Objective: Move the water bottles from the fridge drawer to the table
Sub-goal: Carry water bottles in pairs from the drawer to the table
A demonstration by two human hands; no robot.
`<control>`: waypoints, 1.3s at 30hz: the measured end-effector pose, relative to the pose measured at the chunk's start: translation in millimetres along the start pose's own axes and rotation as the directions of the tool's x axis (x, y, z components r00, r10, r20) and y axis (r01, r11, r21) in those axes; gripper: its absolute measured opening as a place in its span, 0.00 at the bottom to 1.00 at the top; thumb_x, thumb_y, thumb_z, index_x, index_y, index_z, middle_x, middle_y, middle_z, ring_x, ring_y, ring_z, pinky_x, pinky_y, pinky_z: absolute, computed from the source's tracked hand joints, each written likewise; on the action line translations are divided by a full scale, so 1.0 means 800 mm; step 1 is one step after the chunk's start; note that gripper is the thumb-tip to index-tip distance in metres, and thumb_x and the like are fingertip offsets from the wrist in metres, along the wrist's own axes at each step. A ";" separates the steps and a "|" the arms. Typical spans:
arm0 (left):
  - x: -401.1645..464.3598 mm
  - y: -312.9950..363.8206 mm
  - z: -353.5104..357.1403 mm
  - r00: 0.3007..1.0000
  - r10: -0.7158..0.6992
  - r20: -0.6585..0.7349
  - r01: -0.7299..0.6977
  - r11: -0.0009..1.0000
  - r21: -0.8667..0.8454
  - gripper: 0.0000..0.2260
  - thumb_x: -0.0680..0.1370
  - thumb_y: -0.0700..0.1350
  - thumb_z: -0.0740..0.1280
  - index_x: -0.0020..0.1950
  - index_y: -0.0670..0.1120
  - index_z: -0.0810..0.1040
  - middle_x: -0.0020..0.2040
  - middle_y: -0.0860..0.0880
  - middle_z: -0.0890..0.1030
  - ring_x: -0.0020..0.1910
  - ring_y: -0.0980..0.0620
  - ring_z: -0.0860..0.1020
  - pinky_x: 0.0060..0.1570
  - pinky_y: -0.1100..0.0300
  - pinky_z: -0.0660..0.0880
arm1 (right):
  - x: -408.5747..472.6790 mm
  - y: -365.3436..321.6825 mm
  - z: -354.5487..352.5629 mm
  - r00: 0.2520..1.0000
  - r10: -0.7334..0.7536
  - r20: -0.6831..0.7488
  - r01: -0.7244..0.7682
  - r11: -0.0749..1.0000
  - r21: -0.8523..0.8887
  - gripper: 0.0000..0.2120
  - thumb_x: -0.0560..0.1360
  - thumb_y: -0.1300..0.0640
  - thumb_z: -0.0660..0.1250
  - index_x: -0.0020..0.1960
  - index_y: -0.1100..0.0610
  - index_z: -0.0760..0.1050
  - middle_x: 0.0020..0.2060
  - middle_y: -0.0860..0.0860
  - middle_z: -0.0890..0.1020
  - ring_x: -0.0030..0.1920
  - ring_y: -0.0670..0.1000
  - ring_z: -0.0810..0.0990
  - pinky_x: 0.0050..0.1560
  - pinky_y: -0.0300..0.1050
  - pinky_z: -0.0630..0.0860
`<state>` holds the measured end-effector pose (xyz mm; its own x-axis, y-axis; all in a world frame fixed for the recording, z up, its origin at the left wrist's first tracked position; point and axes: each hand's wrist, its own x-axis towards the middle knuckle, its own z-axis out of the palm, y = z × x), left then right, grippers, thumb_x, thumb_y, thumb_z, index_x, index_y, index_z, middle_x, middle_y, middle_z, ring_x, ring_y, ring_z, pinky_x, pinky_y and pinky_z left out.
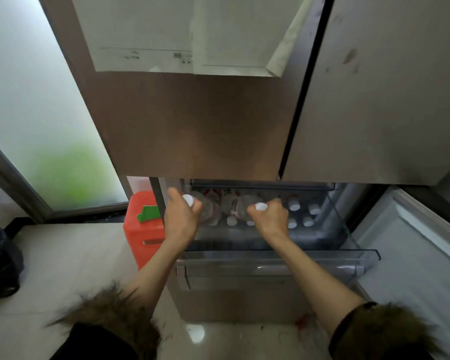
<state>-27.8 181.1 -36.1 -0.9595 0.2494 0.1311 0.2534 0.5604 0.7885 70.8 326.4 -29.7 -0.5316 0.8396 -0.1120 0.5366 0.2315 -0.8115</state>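
Note:
The fridge drawer point(276, 255) is pulled out below the closed upper doors. Several clear water bottles with white caps and red labels stand inside it point(300, 213). My left hand point(179, 219) is closed around the neck of one bottle point(207, 207), which tilts away from me with its cap by my fingers. My right hand point(269, 216) grips the neck of a second bottle point(240, 206), also tilted, its white cap showing above my knuckles. Both bottles are lifted above the others. No table is in view.
A red plastic box point(143, 229) with a green piece on top stands on the floor left of the drawer. A dark bag point(0, 261) lies at the far left. A frosted glass door point(37, 113) is at the left. The open lower fridge door point(421, 245) is at the right.

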 end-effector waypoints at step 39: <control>0.019 -0.067 0.031 0.947 0.039 0.319 -0.022 0.998 -0.055 0.31 0.65 0.47 0.77 0.64 0.45 0.68 0.59 0.47 0.78 0.55 0.52 0.76 0.54 0.59 0.73 | 0.034 0.035 0.020 0.795 -0.306 0.524 0.317 0.946 0.073 0.32 0.64 0.58 0.78 0.63 0.55 0.67 0.53 0.46 0.73 0.54 0.45 0.73 0.54 0.40 0.72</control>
<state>-52.6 174.6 -91.3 -0.8593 0.5101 -0.0372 0.2675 0.5101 0.8175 60.5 347.7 -64.7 -0.9303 0.3387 -0.1410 0.2915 0.4489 -0.8447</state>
